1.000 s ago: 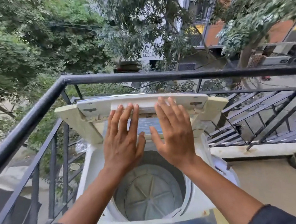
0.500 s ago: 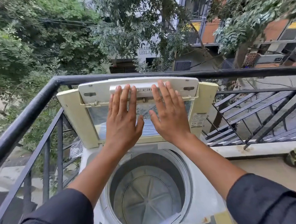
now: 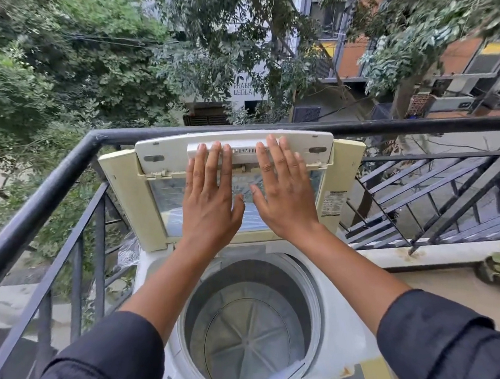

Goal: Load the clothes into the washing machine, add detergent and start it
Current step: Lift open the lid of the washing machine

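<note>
While both palms lie flat with fingers straight against the raised lid (image 3: 166,195) at centre frame, the left hand (image 3: 208,204) and right hand (image 3: 285,198) should push evenly until it rests against the black railing (image 3: 64,178) behind. The washing machine (image 3: 152,285) stands open at lower centre, its drum (image 3: 247,331) bare; no clothes or detergent are visible.

Washing machine (image 3: 334,316) on balcony floor (image 3: 445,291)
</note>
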Tool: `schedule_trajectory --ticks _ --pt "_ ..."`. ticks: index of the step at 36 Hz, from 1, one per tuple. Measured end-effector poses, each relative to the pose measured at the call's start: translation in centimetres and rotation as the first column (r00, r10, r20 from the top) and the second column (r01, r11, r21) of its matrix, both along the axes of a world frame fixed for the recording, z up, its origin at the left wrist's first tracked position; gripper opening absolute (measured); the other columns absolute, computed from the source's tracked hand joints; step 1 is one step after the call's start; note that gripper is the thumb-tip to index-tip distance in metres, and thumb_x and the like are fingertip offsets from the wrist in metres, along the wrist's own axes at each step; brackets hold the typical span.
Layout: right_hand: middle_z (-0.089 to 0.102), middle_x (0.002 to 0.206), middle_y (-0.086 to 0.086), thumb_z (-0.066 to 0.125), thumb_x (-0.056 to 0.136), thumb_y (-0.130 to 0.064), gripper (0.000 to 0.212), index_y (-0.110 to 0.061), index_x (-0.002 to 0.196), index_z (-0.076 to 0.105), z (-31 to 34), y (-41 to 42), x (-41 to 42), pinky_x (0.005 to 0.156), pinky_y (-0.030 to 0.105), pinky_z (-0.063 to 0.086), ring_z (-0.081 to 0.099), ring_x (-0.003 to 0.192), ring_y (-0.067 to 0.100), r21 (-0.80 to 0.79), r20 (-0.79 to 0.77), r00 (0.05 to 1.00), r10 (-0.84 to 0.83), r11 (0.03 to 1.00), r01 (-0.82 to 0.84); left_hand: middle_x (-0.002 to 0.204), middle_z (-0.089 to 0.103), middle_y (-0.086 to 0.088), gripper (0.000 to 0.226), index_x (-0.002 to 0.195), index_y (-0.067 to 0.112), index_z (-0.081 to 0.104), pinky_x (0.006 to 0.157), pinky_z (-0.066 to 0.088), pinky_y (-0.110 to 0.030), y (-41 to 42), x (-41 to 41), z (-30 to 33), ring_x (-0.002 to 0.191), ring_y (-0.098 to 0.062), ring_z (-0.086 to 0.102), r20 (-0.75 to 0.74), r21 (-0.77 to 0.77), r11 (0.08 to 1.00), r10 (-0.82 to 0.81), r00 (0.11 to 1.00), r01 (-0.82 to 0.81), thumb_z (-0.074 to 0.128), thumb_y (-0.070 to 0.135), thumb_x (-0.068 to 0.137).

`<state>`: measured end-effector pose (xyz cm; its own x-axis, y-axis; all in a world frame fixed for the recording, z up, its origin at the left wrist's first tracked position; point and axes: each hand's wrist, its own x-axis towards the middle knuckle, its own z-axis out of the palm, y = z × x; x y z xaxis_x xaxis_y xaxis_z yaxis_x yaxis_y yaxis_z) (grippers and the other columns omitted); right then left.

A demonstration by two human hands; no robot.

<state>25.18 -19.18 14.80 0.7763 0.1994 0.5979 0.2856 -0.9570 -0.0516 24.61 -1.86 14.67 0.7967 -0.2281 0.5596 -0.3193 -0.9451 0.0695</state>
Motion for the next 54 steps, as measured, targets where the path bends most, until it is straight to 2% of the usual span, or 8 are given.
schedule_trajectory --ticks 16,38,45,51,54 --pt "-0.01 0.174 0.005 0.047 0.104 -0.043 0.083 -0.018 0.166 -0.002 0.4 -0.6 -2.0 0.128 0.054 0.01 -0.009 0.161 0.025 0.045 -0.074 0.997 -0.006 0.999 0.01 0.173 -0.013 -0.016 0.093 0.164 0.004 -0.005 0.13 0.008 -0.054 -0.5 -1.9 0.4 0.16 -0.036 -0.012 -0.021 -0.027 0.999 -0.02 1.0 0.019 0.051 0.041 0.099" --pt "-0.003 0.175 0.004 0.046 0.105 -0.041 0.078 -0.017 0.167 0.004 0.0 -1.1 -3.9 0.128 0.056 0.01 -0.006 0.161 0.023 0.06 -0.059 0.998 -0.026 0.998 0.03 0.174 -0.009 -0.016 0.095 0.165 0.006 -0.001 0.129 0.009 -0.055 -1.2 -4.5 -0.9 0.161 -0.035 -0.01 -0.053 -0.101 0.994 -0.052 0.997 0.046 0.056 0.04 0.097" --pt "0.005 0.175 0.005 0.047 0.103 -0.042 0.077 -0.018 0.166 0.01 -0.5 -1.4 -6.3 0.127 0.055 0.014 0.002 0.161 0.026 0.057 -0.064 0.993 -0.095 0.993 0.099 0.174 -0.009 -0.014 0.092 0.166 0.007 0.0 0.129 0.008 -0.056 -1.6 -5.9 -2.1 0.16 -0.035 -0.012 -0.091 -0.121 0.986 -0.13 0.987 0.118 0.053 0.04 0.098" --pt "0.023 0.171 0.011 0.046 0.103 -0.042 0.067 -0.021 0.163 0.027 -2.6 -2.4 -9.5 0.124 0.054 0.024 0.022 0.157 0.031 0.078 -0.079 0.981 -0.175 0.98 0.181 0.174 -0.007 -0.011 0.089 0.166 0.011 0.002 0.13 0.008 -0.054 -2.1 -7.2 -4.2 0.16 -0.033 -0.015 -0.223 -0.081 0.974 -0.226 0.948 0.213 0.044 0.045 0.096" --pt "0.027 0.169 0.011 0.046 0.103 -0.043 0.065 -0.021 0.162 0.03 -4.2 -3.3 -11.5 0.122 0.052 0.028 0.027 0.155 0.033 0.078 -0.117 0.967 -0.227 0.968 0.237 0.175 -0.003 -0.012 0.086 0.167 0.013 0.002 0.129 0.011 -0.055 -2.4 -7.7 -5.7 0.16 -0.033 -0.013 -0.293 -0.069 0.963 -0.269 0.918 0.26 0.039 0.047 0.097"
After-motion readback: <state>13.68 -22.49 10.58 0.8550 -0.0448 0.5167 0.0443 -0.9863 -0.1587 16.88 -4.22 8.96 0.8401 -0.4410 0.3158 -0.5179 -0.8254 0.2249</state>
